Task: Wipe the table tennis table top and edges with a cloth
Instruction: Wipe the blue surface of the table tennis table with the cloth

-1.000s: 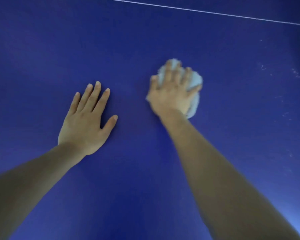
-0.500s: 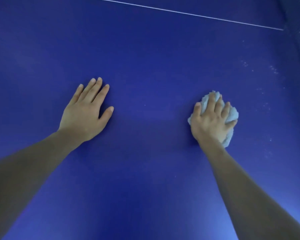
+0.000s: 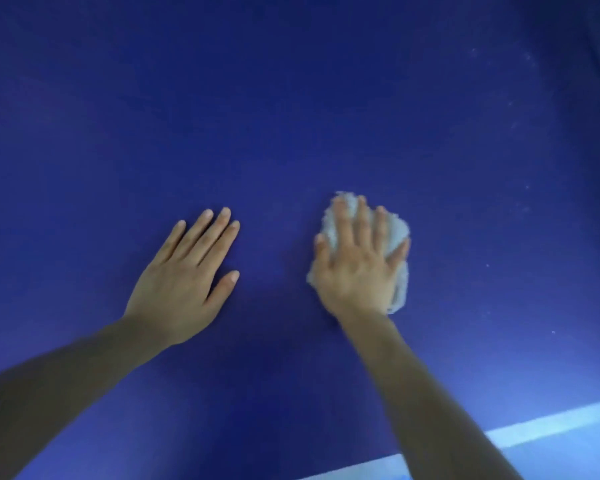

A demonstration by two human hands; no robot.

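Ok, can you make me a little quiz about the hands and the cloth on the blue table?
1. True or false: the left hand lies flat on the table top and holds nothing.
2. Which hand presses the cloth? A) the left B) the right C) both
3. Fill in: the pale specks on the table lie to the ____ of the cloth.

Key: 1 true; 2 B, the right hand, its fingers spread over the cloth; 3 right.
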